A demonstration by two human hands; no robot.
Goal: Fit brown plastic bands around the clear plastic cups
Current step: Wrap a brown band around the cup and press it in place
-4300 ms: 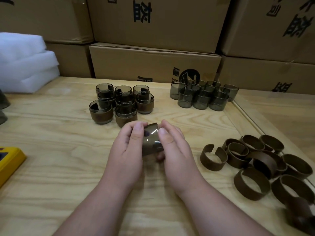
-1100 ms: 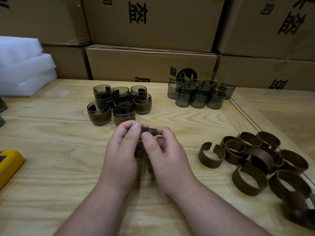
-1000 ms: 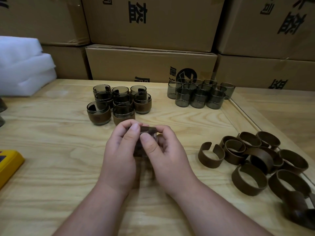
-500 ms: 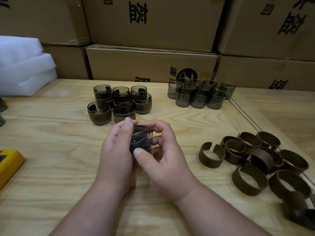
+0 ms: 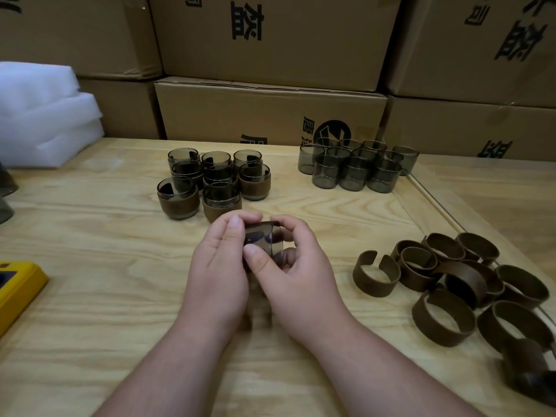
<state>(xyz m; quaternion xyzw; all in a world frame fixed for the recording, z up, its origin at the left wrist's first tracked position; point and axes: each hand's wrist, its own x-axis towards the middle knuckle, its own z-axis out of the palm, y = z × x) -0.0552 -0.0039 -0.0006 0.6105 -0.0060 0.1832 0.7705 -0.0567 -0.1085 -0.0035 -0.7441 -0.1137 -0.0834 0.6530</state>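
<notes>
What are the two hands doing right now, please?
Left hand: closed, gripping the cup from its left side.
Right hand: closed, gripping the same cup, thumb on its front.

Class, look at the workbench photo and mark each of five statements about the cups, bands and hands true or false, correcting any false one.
1. Both hands, left hand and right hand, hold one cup. True.
2. The loose brown bands lie left of the hands. False: they lie to the right.
3. The banded cups stand beyond the hands, to the left. True.
4. The plain cups each wear a brown band. False: they have none.
5. A yellow object sits at the table's left edge. True.
</notes>
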